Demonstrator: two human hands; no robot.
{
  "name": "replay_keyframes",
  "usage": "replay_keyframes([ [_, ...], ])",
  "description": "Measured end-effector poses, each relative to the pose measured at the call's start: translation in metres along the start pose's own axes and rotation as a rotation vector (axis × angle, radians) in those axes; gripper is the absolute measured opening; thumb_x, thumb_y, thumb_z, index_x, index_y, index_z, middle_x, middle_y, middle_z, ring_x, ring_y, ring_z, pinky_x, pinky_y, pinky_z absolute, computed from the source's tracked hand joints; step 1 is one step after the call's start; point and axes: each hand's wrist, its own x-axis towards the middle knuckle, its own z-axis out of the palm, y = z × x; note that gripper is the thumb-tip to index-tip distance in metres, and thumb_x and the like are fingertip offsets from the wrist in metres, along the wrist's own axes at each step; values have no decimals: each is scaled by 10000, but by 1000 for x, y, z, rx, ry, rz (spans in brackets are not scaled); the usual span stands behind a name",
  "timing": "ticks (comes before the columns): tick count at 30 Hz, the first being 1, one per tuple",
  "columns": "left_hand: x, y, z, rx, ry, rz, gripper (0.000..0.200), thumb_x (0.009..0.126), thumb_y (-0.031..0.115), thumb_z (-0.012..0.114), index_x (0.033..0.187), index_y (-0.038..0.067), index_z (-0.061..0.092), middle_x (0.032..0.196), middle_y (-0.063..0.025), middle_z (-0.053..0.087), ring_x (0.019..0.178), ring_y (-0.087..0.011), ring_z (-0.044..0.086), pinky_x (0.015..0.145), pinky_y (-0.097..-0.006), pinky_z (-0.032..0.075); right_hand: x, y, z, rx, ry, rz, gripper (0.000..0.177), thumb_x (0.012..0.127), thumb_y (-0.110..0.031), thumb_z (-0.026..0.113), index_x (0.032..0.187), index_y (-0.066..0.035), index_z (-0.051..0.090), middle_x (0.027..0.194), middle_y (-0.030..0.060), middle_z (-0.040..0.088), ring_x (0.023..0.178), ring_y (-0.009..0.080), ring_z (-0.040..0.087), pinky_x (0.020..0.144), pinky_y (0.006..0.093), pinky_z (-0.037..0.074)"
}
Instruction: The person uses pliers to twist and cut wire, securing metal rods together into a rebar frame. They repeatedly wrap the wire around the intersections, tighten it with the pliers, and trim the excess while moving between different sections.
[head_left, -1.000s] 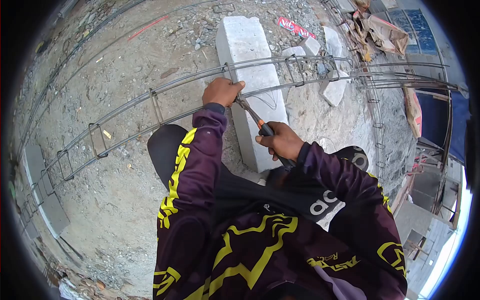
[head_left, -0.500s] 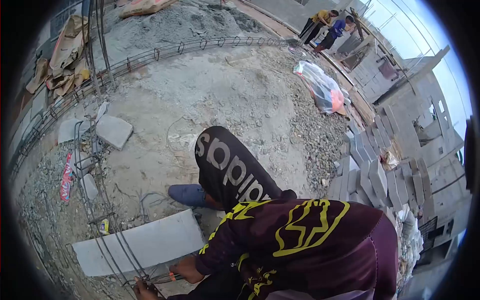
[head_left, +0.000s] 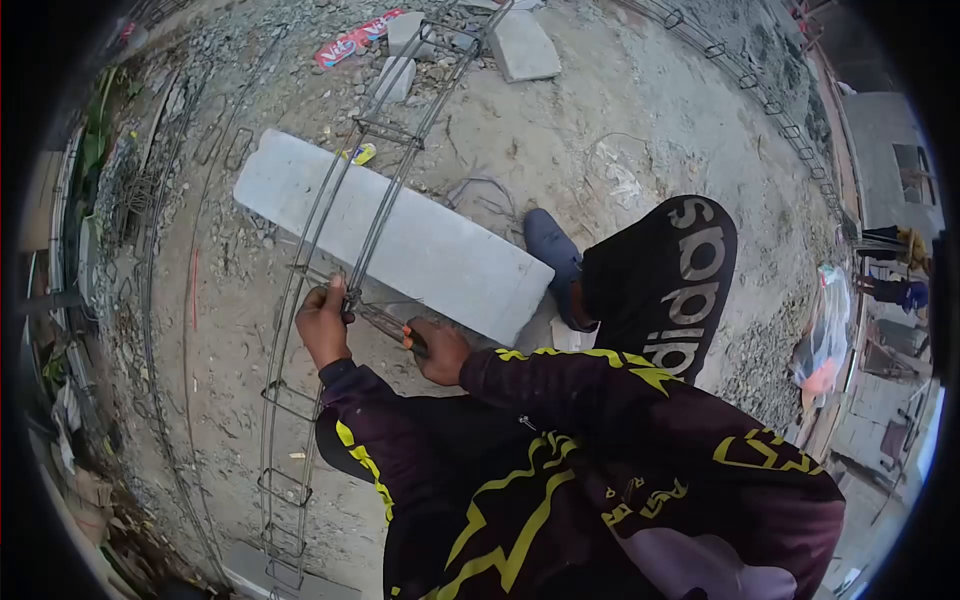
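Observation:
A long, narrow rebar cage (head_left: 378,208) of steel bars and small stirrups crosses a pale concrete block (head_left: 440,255). My left hand (head_left: 324,322) is closed, its thumb and fingers pinching the cage at a stirrup joint just beside the block. Just to its right, my right hand (head_left: 440,350) is wrapped round a dark hand tool (head_left: 416,340) with orange on its handle; its exact kind is hard to make out. Thin dark rods or wires (head_left: 380,318) run between the tool and the joint. My fingers partly hide the joint.
My shoe (head_left: 553,250) stands by the block's right end. Broken concrete pieces (head_left: 524,48) and a red wrapper (head_left: 358,38) lie beyond. More steel bars (head_left: 150,270) lie at left. A plastic sheet (head_left: 828,325) lies on gravel at right, near two people (head_left: 900,270).
My view has turned and tipped down, so the cage, block and both hands now sit nearer the middle. Both hands remain at the same joint, the right still holding the tool.

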Motion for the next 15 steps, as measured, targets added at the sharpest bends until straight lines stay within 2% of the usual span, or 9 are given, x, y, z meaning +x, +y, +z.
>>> replay_keyframes([
  [1, -1, -2, -1, -21, 3, -7, 282, 855, 235, 738, 703, 18, 641, 639, -11, 583, 509, -74, 468, 433, -241, 378, -5, -17, -11, -15, -36, 84, 397, 770, -111, 638, 1154, -46, 560, 920, 250, 654, 866, 461, 623, 702, 496, 483],
  [2, -2, -3, -3, -47, 11, -5, 270, 844, 222, 749, 706, 8, 658, 643, -16, 594, 515, -78, 481, 434, -244, 395, -8, -26, -15, 4, -30, 82, 354, 804, -127, 616, 1143, -53, 542, 831, 253, 640, 837, 465, 611, 697, 515, 458],
  [3, 1, -3, 0, -70, 5, -8, 258, 833, 209, 760, 709, -1, 675, 647, -21, 605, 522, -82, 494, 435, -246, 411, -13, -26, -20, 11, -41, 46, 397, 820, -167, 645, 1181, -40, 539, 782, 239, 619, 814, 419, 640, 692, 502, 457],
  [4, -1, -6, -2, -68, 0, -15, 261, 835, 229, 762, 709, 20, 669, 663, -13, 617, 529, -74, 498, 445, -237, 404, -13, -21, -26, 30, -134, 31, 421, 860, -215, 664, 1214, -27, 535, 773, 180, 635, 790, 327, 675, 664, 460, 484],
  [7, 2, -5, -2, -103, -42, -6, 272, 832, 256, 770, 711, 38, 662, 685, -11, 638, 547, -65, 516, 454, -227, 406, -14, -64, -67, 1423, -792, 626, 448, 907, -259, 680, 1244, -8, 524, 901, 122, 663, 827, 243, 688, 740, 394, 552],
  [10, 4, -3, -2, -132, -39, 16, 267, 817, 219, 778, 718, -1, 664, 669, -34, 639, 522, -82, 521, 438, -235, 417, -19, -87, -76, 888, -690, 634, 482, 932, -332, 647, 1257, -16, 482, 837, 60, 641, 731, 174, 669, 667, 339, 574],
  [13, 4, -4, -6, -78, -35, 1, 311, 779, 250, 805, 757, -33, 678, 665, -64, 653, 527, -114, 584, 442, -260, 444, -17, -85, -105, 570, -576, 590, 480, 923, -293, 667, 1256, -11, 469, 805, 56, 620, 658, 153, 653, 596, 303, 579],
  [14, 5, -4, -6, -58, -17, 2, 331, 768, 266, 812, 771, -39, 682, 666, -70, 658, 534, -123, 604, 449, -266, 454, -19, -92, -105, 644, -630, 526, 460, 902, -246, 702, 1227, -16, 473, 788, 55, 611, 602, 143, 640, 519, 282, 556],
  [15, 3, -5, -5, -31, -4, -4, 353, 757, 282, 819, 784, -44, 686, 667, -75, 664, 541, -133, 625, 456, -272, 463, -21, -90, -103, 718, -651, 555, 467, 892, -235, 708, 1227, -11, 471, 798, 66, 614, 595, 154, 636, 520, 289, 551],
])
